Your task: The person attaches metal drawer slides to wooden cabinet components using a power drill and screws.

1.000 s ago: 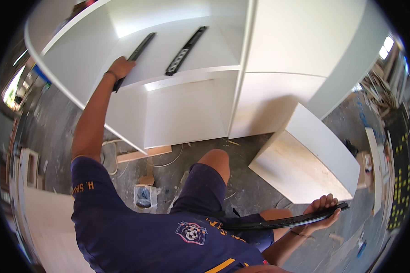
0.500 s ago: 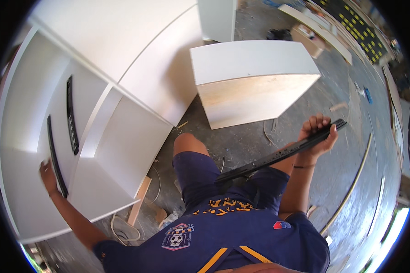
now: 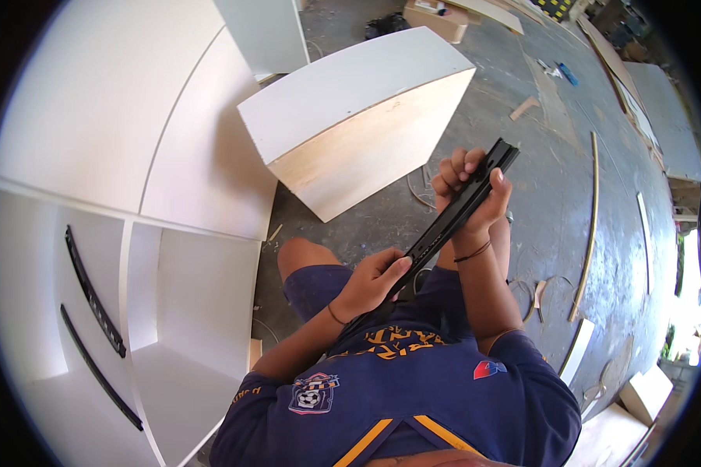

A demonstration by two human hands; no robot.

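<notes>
A long black drawer slide (image 3: 442, 233) slants across my lap, its far end pointing up and to the right. My right hand (image 3: 475, 191) is wrapped round it near that far end. Lower down, my left hand (image 3: 379, 279) grips the same slide, thumb lying along its top. The slide's near end is hidden behind my left forearm and against my shirt. On the left, inside the white cabinet (image 3: 127, 311), two more black rails, an upper rail (image 3: 93, 294) with slots and a thinner lower rail (image 3: 97, 369), sit along the inner panels.
Ahead stands a white drawer box (image 3: 358, 109) with a bare wooden side. A bent strip (image 3: 588, 226) and a shorter white strip (image 3: 645, 241) lie on the grey floor at right. A cardboard box (image 3: 438, 22) and a black bag (image 3: 387, 26) are at the back.
My left hand has left the cabinet's lower rail and come onto the drawer slide. The slide now stands steeper, still in my right hand. The view has turned to the right.
</notes>
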